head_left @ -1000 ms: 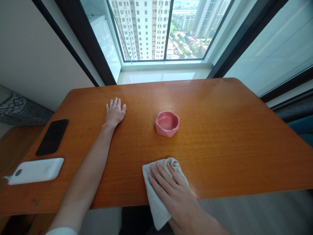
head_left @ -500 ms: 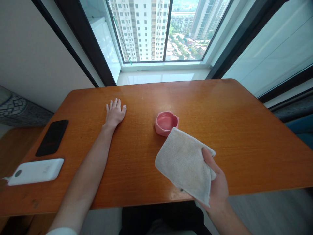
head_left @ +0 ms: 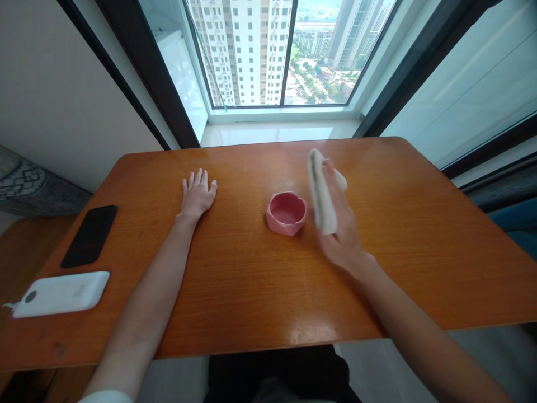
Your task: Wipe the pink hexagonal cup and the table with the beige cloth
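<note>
My right hand (head_left: 342, 229) grips a folded pale cloth (head_left: 322, 196), held on edge just right of the pink ashtray (head_left: 287, 214). The cloth and fingers are slightly blurred, and the far side of the hand is hidden. The ashtray is faceted, with notches in its rim, and stands upright on the wooden table (head_left: 235, 280). To its left, my left hand (head_left: 197, 196) lies flat on the tabletop with fingers spread, holding nothing.
At the table's left side lie a black phone (head_left: 89, 236) and a white flat device (head_left: 62, 294) with a cord at its left end. A window (head_left: 281, 56) with a white sill rises behind the far edge. A patterned cushion (head_left: 37, 187) sits beyond the left edge.
My right hand has moved the cloth forward and away from the near edge, turning it from broadside to edge-on beside the ashtray. The left hand and ashtray have stayed put.
</note>
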### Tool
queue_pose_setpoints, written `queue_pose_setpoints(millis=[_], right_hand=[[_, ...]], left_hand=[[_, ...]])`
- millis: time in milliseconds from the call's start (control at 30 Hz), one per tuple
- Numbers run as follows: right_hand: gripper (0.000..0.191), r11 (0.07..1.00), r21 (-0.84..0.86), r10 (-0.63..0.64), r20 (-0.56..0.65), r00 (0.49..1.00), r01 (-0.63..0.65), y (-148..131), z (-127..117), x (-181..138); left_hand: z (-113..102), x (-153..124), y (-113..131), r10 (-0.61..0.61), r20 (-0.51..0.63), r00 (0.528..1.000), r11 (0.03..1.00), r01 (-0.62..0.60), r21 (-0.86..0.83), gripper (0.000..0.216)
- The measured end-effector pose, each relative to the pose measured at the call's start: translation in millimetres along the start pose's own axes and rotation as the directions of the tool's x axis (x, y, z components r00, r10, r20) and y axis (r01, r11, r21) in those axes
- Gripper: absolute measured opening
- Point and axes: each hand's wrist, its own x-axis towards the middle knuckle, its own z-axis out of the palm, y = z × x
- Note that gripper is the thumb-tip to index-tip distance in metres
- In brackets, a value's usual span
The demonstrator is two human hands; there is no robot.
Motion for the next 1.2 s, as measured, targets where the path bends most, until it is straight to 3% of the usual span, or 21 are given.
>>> queue_pose_setpoints(millis=[33, 100, 200, 500, 667, 800, 967, 1033, 1133, 1200], right_hand=[[0.076, 0.985, -0.122, -0.102, 0.135, 0.986, 0.119, 2.1, 3.7, 4.8], [0.08, 0.922, -0.24, -0.196, 0.382, 0.903, 0.302, 6.1, 12.8, 9.0], [0.081, 0.865, -0.337, -0.17, 0.5, 0.849, 0.372, 9.7, 25.0, 6.7], [0.07, 0.826, -0.387, -0.217, 0.454, 0.864, 0.411, 6.0, 29.1, 0.9], [0.029, 0.829, -0.384, -0.217, 0.451, 0.866, 0.407, 6.9, 33.7, 2.9], [0.013, 0.774, -0.461, -0.265, 0.387, 0.883, 0.434, 12.4, 40.8, 2.0], [0.015, 0.702, -0.521, -0.394, 0.284, 0.874, 0.486, 24.5, 51.9, -2.1], [0.018, 0.72, -0.495, -0.423, 0.242, 0.873, 0.486, 29.1, 54.5, -1.7], [0.029, 0.875, -0.35, -0.318, 0.106, 0.942, 0.334, 31.8, 54.4, 4.4], [0.043, 0.986, -0.152, -0.07, -0.044, 0.997, 0.062, 29.8, 53.0, 12.4]], left_hand=[[0.5, 0.2, -0.4, -0.001, 0.0, 1.0, 1.0, 0.001, -0.001, 0.08], [1.8, 0.8, -1.8, -0.002, -0.004, 1.0, 1.0, 0.002, -0.003, 0.08], [3.6, 1.9, -4.4, 0.005, -0.01, 1.0, 1.0, -0.005, -0.008, 0.08], [2.1, 1.0, -3.0, -0.002, -0.004, 1.0, 1.0, 0.002, -0.003, 0.08], [0.3, 0.7, -0.5, -0.004, 0.001, 1.0, 1.0, 0.004, 0.004, 0.08], [1.2, 0.4, 0.3, -0.003, -0.004, 1.0, 1.0, 0.003, 0.002, 0.08], [-1.9, -1.8, 0.6, 0.003, -0.025, 1.0, 1.0, -0.004, -0.022, 0.077], [-7.3, -5.2, 6.7, 0.041, -0.068, 0.997, 0.998, -0.044, -0.043, 0.072], [-16.3, -19.0, 31.9, 0.212, -0.236, 0.948, 0.958, -0.249, -0.14, 0.063], [-18.0, -36.0, 59.1, 0.347, -0.327, 0.879, 0.884, -0.423, -0.201, 0.06]])
